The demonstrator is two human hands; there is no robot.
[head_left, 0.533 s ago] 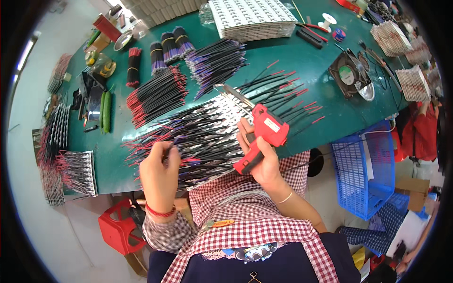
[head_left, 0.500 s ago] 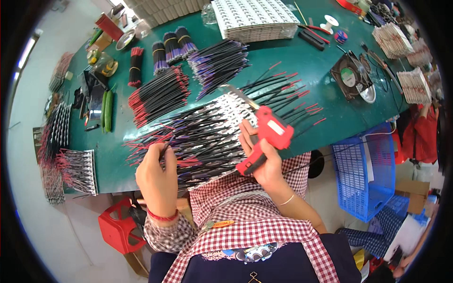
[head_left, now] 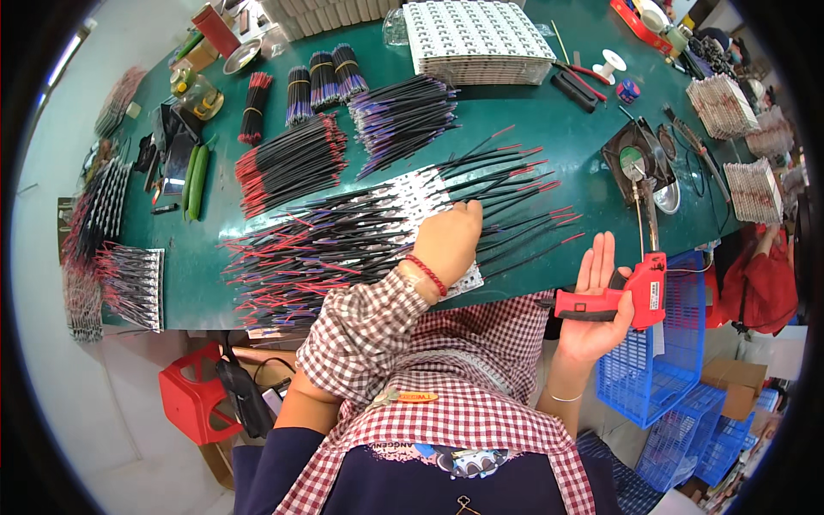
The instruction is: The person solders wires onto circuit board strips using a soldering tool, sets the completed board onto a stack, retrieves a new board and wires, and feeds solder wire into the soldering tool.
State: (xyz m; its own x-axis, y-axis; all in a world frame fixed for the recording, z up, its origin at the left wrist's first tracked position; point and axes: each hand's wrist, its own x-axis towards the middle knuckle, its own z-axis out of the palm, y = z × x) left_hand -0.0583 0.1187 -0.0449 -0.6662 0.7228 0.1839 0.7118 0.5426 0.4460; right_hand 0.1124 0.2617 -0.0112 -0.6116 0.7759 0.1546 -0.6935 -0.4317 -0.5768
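My left hand (head_left: 448,247) is closed over the white circuit board panel (head_left: 421,194), among the black wires (head_left: 309,236) laid across it; its fingertips are hidden, so what they hold cannot be made out. Red and some purple ends show on these wires, which stick out past both sides of the panel. Off the table's front edge, my right hand (head_left: 592,313) holds a red soldering gun (head_left: 651,292) between thumb and palm, its fingers stretched upward. The gun's metal barrel reaches up to the square black fan (head_left: 616,154) on the right.
Behind the panel lie a pile of red-ended wires (head_left: 296,163), a purple-ended pile (head_left: 403,120) and several banded bundles (head_left: 323,79). A stack of white panels (head_left: 481,43) stands at the back. Cucumbers (head_left: 197,182) lie left. Blue crates (head_left: 627,369) and a red stool (head_left: 193,395) are below.
My left hand has moved right, from the wires' left ends to the panel's right part. My right hand has carried the soldering gun from above the panel rightward to the fan.
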